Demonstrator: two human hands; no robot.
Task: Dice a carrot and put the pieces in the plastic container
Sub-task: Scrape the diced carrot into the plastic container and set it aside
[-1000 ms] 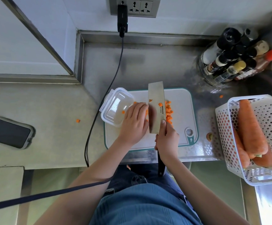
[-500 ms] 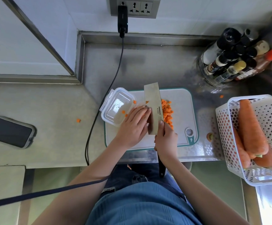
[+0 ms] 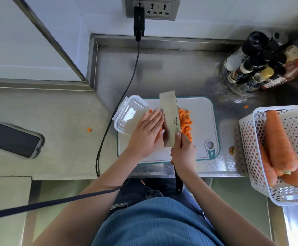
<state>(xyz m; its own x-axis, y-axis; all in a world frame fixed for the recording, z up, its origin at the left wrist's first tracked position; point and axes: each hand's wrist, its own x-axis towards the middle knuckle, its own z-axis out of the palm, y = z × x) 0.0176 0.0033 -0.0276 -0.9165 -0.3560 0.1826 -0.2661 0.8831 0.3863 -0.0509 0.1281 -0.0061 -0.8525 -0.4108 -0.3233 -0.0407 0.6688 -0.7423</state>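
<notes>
A: What is seen at the far left, and is any of it at risk?

B: A phone (image 3: pixel 14 140) in a rubbery case is laid on the matt grey counter (image 3: pixel 59 125), and 1 stray orange cube (image 3: pixel 89 129) is left near it. More cubes could be lost that way if the pile is pushed too briskly.

A: And the plastic container (image 3: pixel 129 115)?

B: It is clear, thin-walled and rectangular with rounded corners, and it is set on the left end of the cutting board (image 3: pixel 200 110). Being so light, it could be shoved off the board by the left hand (image 3: pixel 147 131), which is laid flat beside it with fingers straight — nothing is gripped.

A: Where is the carrot itself?

B: The diced carrot (image 3: pixel 185 122) is heaped on the smooth white board, just right of the cleaver (image 3: pixel 169 116). The broad steel blade is tilted on its edge; the handle is gripped by the right hand (image 3: pixel 184 153), 1 finger laid on the blade. The left fingertips are kept against the blade's face, so a slip could nick them.

A: Further right?

B: Whole carrots (image 3: pixel 279 142) — long, tapered, rough-skinned — are held in a perforated white basket (image 3: pixel 247 132).
</notes>
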